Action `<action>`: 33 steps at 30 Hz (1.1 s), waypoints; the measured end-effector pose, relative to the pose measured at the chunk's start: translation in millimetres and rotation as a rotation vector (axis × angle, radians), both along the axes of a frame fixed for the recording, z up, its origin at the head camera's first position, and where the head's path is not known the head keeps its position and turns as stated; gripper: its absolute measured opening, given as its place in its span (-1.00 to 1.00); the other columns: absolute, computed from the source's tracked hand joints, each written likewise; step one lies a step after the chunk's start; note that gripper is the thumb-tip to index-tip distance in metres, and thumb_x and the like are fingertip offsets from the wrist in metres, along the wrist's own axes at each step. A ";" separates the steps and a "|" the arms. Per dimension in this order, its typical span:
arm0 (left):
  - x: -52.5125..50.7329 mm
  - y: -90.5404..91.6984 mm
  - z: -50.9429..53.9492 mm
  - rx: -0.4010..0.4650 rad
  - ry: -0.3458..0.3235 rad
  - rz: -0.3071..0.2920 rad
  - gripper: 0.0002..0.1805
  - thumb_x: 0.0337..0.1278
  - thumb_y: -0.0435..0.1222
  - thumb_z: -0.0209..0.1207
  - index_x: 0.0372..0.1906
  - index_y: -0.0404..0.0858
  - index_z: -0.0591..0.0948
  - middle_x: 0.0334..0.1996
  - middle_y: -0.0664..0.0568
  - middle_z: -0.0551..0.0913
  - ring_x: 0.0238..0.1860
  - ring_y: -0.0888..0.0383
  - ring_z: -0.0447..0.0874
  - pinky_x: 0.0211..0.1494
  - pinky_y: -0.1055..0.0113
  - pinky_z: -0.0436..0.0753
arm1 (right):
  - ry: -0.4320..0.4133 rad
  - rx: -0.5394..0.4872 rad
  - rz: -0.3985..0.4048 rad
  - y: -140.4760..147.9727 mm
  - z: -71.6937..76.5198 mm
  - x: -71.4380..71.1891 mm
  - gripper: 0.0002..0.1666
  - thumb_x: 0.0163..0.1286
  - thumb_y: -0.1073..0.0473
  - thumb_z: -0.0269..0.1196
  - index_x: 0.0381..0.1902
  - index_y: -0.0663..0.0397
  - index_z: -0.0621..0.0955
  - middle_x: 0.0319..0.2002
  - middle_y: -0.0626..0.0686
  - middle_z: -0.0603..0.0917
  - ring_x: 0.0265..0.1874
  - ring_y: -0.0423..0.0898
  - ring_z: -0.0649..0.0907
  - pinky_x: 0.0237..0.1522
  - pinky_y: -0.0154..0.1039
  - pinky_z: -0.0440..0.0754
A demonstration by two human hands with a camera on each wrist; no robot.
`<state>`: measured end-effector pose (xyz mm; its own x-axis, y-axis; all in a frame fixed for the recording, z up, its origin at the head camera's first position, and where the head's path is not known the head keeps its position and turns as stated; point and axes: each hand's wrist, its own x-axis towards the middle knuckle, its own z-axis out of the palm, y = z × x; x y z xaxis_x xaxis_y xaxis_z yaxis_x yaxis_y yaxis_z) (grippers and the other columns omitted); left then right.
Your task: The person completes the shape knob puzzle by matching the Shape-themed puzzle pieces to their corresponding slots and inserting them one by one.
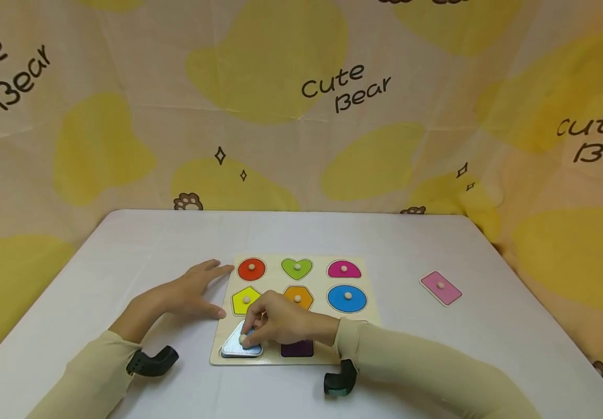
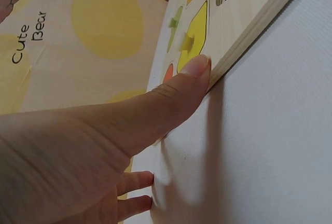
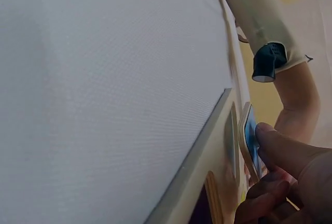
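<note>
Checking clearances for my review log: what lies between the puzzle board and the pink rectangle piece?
Just bare white tabletop: the head view shows nothing standing between the puzzle board and the pink rectangle piece.

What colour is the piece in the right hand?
The piece is blue on top, clearest in the right wrist view.

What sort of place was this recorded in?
Probably a staged tabletop recording spot: a white-covered table, a printed "Cute Bear" cloth backdrop behind it, and a dark wrist camera on each arm.
</note>
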<state>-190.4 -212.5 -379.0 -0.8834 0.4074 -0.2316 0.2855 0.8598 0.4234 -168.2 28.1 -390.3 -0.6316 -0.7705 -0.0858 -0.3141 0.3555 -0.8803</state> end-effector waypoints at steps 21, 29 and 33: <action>1.5 -1.1 0.9 0.002 -0.002 0.013 0.08 -0.08 0.07 0.49 0.56 -0.14 0.25 0.54 -0.42 0.11 0.52 -0.47 0.05 0.40 -0.50 0.26 | 0.051 0.116 -0.044 -10.8 0.4 6.6 -0.95 0.20 0.28 0.49 -0.40 0.13 0.79 -0.74 -0.14 0.37 -0.67 -0.31 0.35 -0.56 -0.52 0.20; 1.2 -1.3 0.5 0.002 0.001 0.008 0.08 -0.07 0.07 0.49 0.56 -0.14 0.24 0.54 -0.42 0.11 0.52 -0.47 0.05 0.40 -0.49 0.27 | 0.073 0.122 -0.054 -11.2 0.5 6.2 -0.94 0.20 0.27 0.50 -0.41 0.12 0.78 -0.73 -0.15 0.37 -0.66 -0.32 0.35 -0.55 -0.52 0.22; 0.5 -0.5 1.1 0.001 0.002 0.007 0.09 -0.07 0.07 0.49 0.56 -0.15 0.24 0.54 -0.42 0.11 0.52 -0.47 0.05 0.40 -0.49 0.26 | 0.080 0.128 -0.062 -11.0 0.0 5.7 -0.94 0.19 0.26 0.50 -0.41 0.09 0.78 -0.71 -0.15 0.38 -0.65 -0.33 0.36 -0.53 -0.52 0.23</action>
